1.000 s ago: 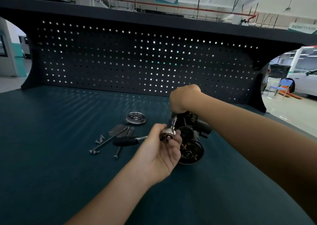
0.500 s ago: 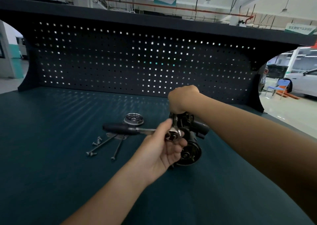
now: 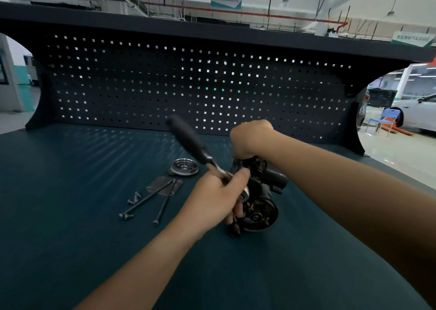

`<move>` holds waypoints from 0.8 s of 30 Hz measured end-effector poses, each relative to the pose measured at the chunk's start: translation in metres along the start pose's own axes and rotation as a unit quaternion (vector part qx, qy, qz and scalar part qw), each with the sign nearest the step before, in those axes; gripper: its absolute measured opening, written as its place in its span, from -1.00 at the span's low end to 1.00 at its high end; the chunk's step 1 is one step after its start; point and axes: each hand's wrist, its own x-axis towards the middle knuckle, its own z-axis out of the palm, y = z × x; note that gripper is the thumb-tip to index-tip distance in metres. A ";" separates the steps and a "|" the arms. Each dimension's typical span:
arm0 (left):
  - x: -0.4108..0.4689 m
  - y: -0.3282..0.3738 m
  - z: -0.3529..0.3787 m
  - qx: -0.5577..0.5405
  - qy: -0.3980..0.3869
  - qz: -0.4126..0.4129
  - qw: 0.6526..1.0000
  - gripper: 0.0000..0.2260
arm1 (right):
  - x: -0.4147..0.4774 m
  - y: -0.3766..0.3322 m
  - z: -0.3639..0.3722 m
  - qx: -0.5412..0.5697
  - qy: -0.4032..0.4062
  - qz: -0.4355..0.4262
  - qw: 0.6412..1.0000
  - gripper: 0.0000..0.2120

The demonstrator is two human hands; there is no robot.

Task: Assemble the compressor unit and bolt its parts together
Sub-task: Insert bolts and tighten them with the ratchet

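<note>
The dark compressor unit [image 3: 260, 205] lies on the green bench mat [image 3: 70, 227] at the centre, its round open end facing me. My left hand [image 3: 217, 198] grips the head end of a ratchet wrench [image 3: 188, 142] against the unit's near side; the black handle sticks up and to the left. My right hand [image 3: 250, 138] is curled over the top of the unit and grips it from behind. What lies under either palm is hidden.
Left of the unit lie a round metal cover [image 3: 183, 166], a flat metal plate [image 3: 164, 185], two long bolts [image 3: 151, 198] and a few short screws [image 3: 133, 197]. A perforated back panel [image 3: 188, 85] closes the bench's far side.
The ratchet handle has swung from lying low and pointing left to standing up and leftward. My left hand has turned with it. My right hand stays on the unit.
</note>
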 end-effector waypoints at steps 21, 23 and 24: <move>0.005 0.012 -0.003 0.021 0.034 0.031 0.999 -0.57 | 0.000 0.010 -0.006 0.121 -0.087 -0.018 0.989 -0.63; 0.000 0.008 -0.007 -0.100 -0.003 -0.072 0.992 -0.56 | 0.000 0.009 -0.008 0.121 -0.101 -0.028 0.987 -0.61; -0.002 0.006 -0.010 -0.181 -0.032 -0.128 0.975 -0.55 | 0.000 0.009 -0.009 0.123 -0.103 -0.032 0.987 -0.61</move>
